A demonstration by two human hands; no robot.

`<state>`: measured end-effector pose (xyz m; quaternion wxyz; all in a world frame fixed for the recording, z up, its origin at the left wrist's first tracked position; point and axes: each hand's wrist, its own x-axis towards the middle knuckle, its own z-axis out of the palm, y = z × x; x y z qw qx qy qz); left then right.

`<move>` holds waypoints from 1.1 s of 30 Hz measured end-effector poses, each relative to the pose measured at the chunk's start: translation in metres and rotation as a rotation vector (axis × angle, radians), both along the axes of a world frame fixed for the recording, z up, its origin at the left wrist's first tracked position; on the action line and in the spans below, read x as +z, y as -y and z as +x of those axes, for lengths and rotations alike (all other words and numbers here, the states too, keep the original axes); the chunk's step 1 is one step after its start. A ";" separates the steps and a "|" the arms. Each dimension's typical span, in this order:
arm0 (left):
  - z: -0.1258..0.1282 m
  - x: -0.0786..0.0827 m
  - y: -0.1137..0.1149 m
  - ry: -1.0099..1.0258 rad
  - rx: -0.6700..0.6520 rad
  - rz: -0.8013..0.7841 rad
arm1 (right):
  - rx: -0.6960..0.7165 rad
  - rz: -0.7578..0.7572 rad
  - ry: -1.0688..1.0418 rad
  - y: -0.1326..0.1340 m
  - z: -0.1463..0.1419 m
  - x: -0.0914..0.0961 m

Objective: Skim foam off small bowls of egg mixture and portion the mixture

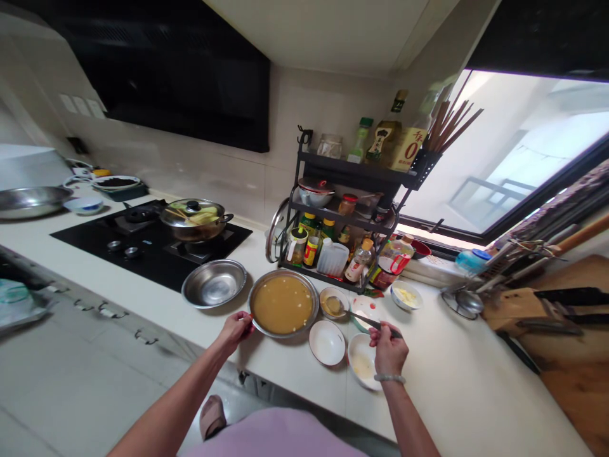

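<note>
My left hand (pixel 238 330) is closed at the near left rim of a metal basin (pixel 252 295) full of cloudy brown liquid with pale bits floating in it. In my right hand (pixel 391 352) is a ladle (pixel 368 322) with a dark handle, held from above. The ladle's head lies in or just over a small white bowl (pixel 324 296) beside the basin; brown liquid shows there. Close to my right hand are a white bowl (pixel 354 374) with pale liquid at the bottom, a small white dish (pixel 328 343), and a patterned bowl (pixel 375 307), partly hidden behind the ladle's handle.
A second metal basin (pixel 214 285) stands left of the full one. Behind it, a lidded pan (pixel 195 222) sits on the black hob (pixel 143 254). A spice rack (pixel 347 222) with bottles backs the counter. Knives in a block (pixel 518 311) and a bowl (pixel 406 296) are at right.
</note>
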<state>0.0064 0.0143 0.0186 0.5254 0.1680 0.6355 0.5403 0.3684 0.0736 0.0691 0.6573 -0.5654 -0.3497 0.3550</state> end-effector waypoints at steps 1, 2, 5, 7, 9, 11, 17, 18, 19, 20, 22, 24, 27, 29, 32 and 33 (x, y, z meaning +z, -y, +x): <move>0.000 0.000 0.000 -0.002 0.000 -0.001 | 0.000 0.007 -0.002 0.000 0.000 0.002; 0.000 0.000 0.000 -0.005 0.000 -0.001 | 0.001 0.014 -0.004 0.000 -0.001 0.005; 0.000 -0.001 0.000 -0.010 0.000 0.001 | 0.014 0.030 -0.005 0.001 -0.005 0.014; 0.000 -0.001 0.000 -0.009 0.001 0.002 | 0.039 0.040 0.001 0.002 -0.010 0.021; 0.000 -0.001 0.000 -0.007 0.000 0.003 | 0.078 0.053 0.013 0.004 -0.017 0.027; 0.000 -0.001 0.000 -0.004 -0.003 0.004 | 0.134 0.071 0.030 0.007 -0.027 0.030; -0.001 -0.004 -0.001 0.009 0.006 0.005 | 0.366 0.141 0.197 0.022 -0.051 0.021; -0.001 -0.004 -0.001 0.012 0.008 0.005 | 0.402 0.162 0.241 0.024 -0.052 0.018; -0.001 -0.005 -0.001 0.014 0.009 0.005 | 0.433 0.188 0.284 0.026 -0.052 0.016; -0.001 -0.005 -0.001 0.016 0.010 0.005 | 0.452 0.213 0.324 0.026 -0.050 0.014; -0.001 -0.005 -0.001 0.020 0.009 0.005 | 0.442 0.247 0.388 0.025 -0.043 0.010; -0.001 -0.004 0.000 0.025 0.007 0.005 | 0.372 0.234 0.428 0.019 -0.033 0.007; -0.001 -0.003 0.000 0.029 0.001 0.008 | 0.233 0.139 0.449 0.010 -0.015 0.000; -0.001 -0.003 0.000 0.028 0.001 0.008 | 0.174 0.083 0.455 0.006 -0.006 -0.005; -0.001 -0.004 0.000 0.021 0.006 0.005 | 0.151 0.033 0.427 0.007 -0.001 -0.012; -0.001 -0.005 0.000 0.019 0.007 0.004 | 0.149 0.020 0.393 0.008 -0.002 -0.014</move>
